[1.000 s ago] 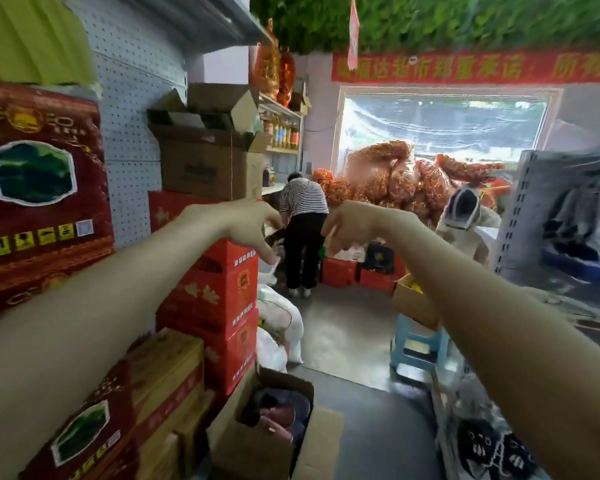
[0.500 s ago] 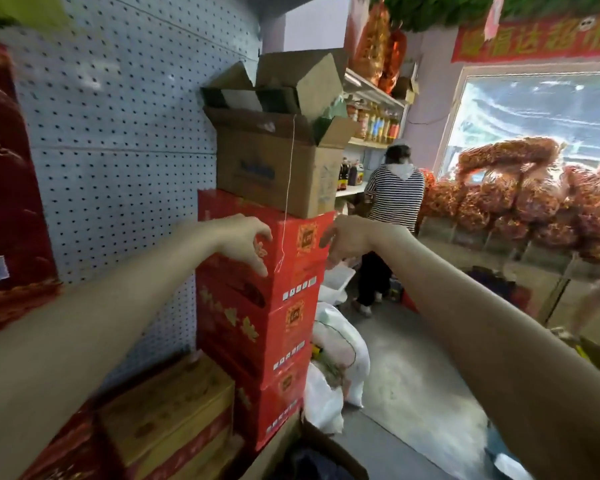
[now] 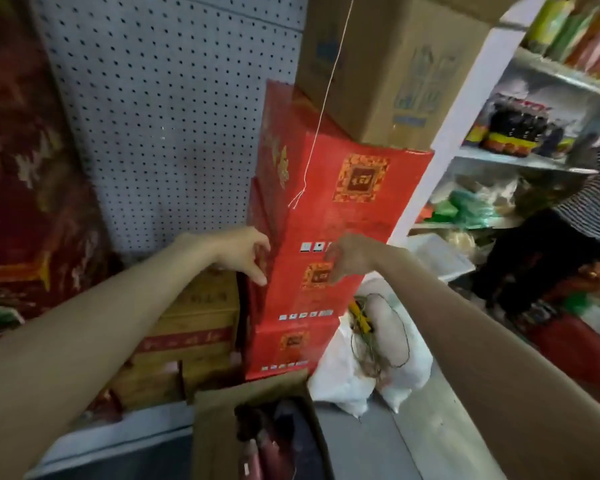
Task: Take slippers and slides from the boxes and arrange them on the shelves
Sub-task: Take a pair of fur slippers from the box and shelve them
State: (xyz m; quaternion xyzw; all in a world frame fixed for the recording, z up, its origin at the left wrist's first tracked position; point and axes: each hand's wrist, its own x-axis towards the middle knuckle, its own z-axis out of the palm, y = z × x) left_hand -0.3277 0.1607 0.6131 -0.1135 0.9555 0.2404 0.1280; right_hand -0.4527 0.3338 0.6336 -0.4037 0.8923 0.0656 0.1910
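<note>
Over the last second your view has swung left and dipped. The window and far aisle have gone, and the tall stack of red printed cartons (image 3: 329, 216) now fills the middle, with a plain brown cardboard box (image 3: 378, 64) on top and the white pegboard wall (image 3: 170, 116) to its left.

Your left hand (image 3: 243, 252) and right hand (image 3: 350, 259) have dropped from the top carton to the middle one. Both are empty, with fingers loosely curled and apart. I cannot tell whether they touch the carton.

The dark slippers (image 3: 274, 441) lie in the open brown cardboard box (image 3: 215, 410), near you and below your arms, just left of the white plastic sacks (image 3: 354, 375). You have grasped nothing yet, so I judge your next reach should go down into that box.
</note>
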